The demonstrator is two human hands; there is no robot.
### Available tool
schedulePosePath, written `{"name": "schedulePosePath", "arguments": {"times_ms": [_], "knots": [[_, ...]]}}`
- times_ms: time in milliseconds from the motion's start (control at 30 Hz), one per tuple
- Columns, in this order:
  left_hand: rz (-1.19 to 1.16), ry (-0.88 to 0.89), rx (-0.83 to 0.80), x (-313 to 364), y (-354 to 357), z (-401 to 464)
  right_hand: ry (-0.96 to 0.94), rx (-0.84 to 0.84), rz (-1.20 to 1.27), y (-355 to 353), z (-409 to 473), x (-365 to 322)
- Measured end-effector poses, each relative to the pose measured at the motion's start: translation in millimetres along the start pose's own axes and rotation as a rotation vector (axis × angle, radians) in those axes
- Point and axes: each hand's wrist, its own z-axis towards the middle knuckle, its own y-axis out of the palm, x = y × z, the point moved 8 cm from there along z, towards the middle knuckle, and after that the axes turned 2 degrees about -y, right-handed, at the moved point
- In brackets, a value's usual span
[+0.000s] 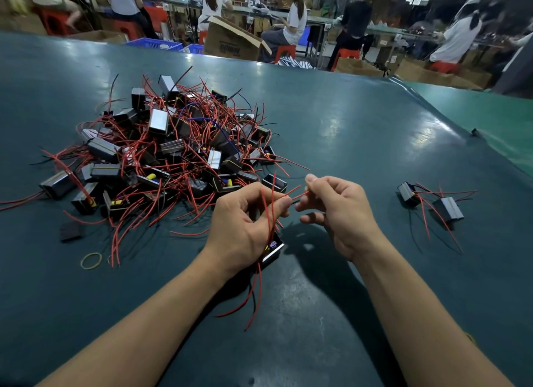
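Note:
My left hand (245,222) grips a small black box module (272,249) low in the palm, with its red wires (268,213) running up between the fingers and more red wires hanging below the wrist. My right hand (334,210) pinches the end of one red wire (298,197) between thumb and forefinger, just right of the left fingertips. Both hands hover above the dark green table (331,132).
A large tangled pile of black modules with red wires (173,156) lies to the upper left. Two separate modules (429,203) sit at the right. A yellow rubber band (91,260) lies at the left. Seated people and cardboard boxes fill the background.

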Motion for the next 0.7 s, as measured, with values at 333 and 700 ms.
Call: {"name": "schedulePosePath", "arguments": {"times_ms": [333, 700], "knots": [[-0.051, -0.063, 0.012, -3.6, -6.8, 1.3, -0.051, -0.229, 0.068, 8.7, -4.3, -8.6], [-0.097, -0.040, 0.076, -0.6, -9.4, 2.7, -0.250, -0.039, 0.030, -0.7, -4.8, -23.5]]}}
